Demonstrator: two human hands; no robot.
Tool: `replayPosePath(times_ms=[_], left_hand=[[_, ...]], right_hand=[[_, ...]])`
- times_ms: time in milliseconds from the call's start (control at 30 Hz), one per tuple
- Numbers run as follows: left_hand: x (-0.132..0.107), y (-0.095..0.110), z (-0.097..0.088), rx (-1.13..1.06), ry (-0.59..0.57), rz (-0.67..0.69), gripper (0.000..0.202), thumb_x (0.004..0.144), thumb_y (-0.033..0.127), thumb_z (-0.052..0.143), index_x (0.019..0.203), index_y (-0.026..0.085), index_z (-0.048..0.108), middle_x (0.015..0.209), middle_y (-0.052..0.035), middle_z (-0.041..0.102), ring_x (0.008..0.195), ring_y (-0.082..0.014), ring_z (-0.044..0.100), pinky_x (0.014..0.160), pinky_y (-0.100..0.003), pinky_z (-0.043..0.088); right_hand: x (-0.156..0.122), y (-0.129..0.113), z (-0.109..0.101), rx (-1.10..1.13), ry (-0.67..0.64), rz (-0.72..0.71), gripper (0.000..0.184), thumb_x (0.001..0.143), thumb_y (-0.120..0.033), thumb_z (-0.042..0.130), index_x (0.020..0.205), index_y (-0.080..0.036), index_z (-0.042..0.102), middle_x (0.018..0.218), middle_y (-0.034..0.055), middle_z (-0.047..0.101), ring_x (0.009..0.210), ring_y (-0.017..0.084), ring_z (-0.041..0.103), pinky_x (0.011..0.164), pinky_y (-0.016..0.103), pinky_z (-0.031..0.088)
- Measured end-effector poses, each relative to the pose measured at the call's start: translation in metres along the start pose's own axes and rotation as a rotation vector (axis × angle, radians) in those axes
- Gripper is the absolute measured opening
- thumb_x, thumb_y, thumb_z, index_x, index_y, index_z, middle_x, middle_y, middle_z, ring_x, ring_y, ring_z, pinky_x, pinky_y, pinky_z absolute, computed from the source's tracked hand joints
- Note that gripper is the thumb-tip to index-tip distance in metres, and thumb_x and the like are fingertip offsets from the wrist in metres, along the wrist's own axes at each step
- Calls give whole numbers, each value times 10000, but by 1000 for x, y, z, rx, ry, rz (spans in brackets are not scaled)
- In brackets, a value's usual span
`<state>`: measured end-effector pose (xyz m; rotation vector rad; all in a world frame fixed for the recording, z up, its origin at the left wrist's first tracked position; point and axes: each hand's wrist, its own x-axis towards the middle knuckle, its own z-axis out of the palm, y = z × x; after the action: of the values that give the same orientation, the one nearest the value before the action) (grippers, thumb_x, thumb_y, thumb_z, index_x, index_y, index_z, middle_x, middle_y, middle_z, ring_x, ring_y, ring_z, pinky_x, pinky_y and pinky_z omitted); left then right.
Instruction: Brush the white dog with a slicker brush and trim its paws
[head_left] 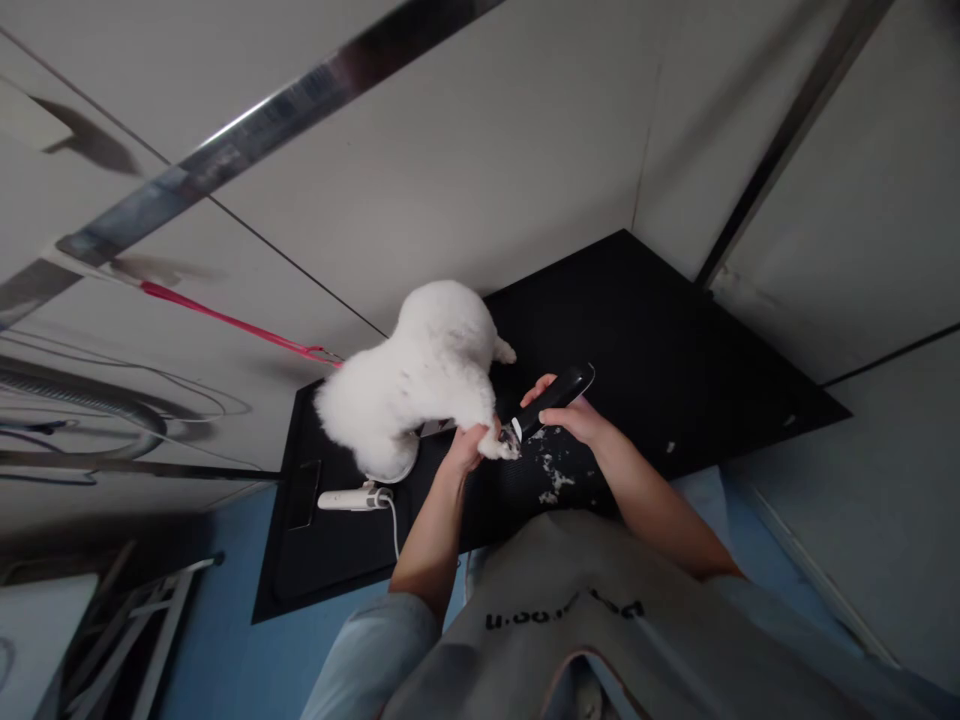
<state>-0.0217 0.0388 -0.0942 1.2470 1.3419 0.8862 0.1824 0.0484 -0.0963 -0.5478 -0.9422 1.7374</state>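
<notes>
A small white fluffy dog (420,385) stands on a black table (675,340), its rear toward me. My left hand (466,447) is closed round one of its paws (501,447), lifting it slightly. My right hand (571,410) grips a black hair clipper (553,398), its blade end touching the held paw. Clumps of cut white fur (553,470) lie on the table just below the clipper.
A pink leash (232,322) runs from the dog up to the left. A white corded device (349,499) and a dark phone (304,493) lie at the table's left end. White walls surround the table; a white frame (142,620) stands lower left.
</notes>
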Motion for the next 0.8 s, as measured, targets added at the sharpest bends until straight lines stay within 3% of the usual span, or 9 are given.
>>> replayPosePath(times_ms=[200, 333, 433, 500, 633, 800], left_hand=[[0, 1, 1, 53, 38, 83, 327, 799, 383, 570, 546, 177, 553, 535, -68, 556, 734, -239, 632, 707, -347, 472], [-2, 0, 0, 51, -22, 75, 263, 776, 368, 570, 626, 158, 619, 638, -97, 629, 802, -263, 647, 735, -357, 478], [-2, -2, -3, 9, -51, 113, 254, 732, 381, 590, 790, 152, 683, 813, -109, 694, 831, -266, 657, 740, -367, 490], [-1, -6, -5, -24, -62, 146, 287, 699, 387, 612, 869, 172, 699, 917, -100, 708, 861, -272, 659, 763, -386, 496], [2, -13, -6, -18, 26, 107, 232, 642, 374, 655, 796, 204, 695, 849, -66, 713, 874, -286, 654, 809, -425, 501], [5, -19, -5, -32, 93, 16, 256, 588, 307, 706, 807, 174, 695, 906, -89, 725, 931, -306, 642, 908, -437, 483]], right_hand=[[4, -7, 4, -110, -38, 49, 336, 580, -120, 705, 853, -212, 531, 890, 4, 692, 809, 166, 622, 737, 307, 466], [8, -6, 2, -99, 70, 68, 329, 581, -129, 675, 857, -220, 520, 856, -14, 701, 663, 134, 594, 586, 259, 431], [9, -2, -1, -145, 87, 120, 337, 557, -111, 683, 841, -213, 533, 862, -4, 720, 648, 136, 593, 559, 253, 422], [9, 3, -1, -162, 169, 135, 311, 564, -123, 681, 822, -210, 530, 815, -9, 724, 543, 106, 533, 487, 233, 370], [10, 15, 6, -25, 398, 3, 262, 652, -252, 681, 816, -222, 479, 833, -18, 722, 421, 51, 382, 411, 210, 272], [7, 19, 19, -214, 380, -31, 248, 667, -268, 715, 819, -218, 524, 830, -3, 705, 513, 89, 493, 457, 225, 365]])
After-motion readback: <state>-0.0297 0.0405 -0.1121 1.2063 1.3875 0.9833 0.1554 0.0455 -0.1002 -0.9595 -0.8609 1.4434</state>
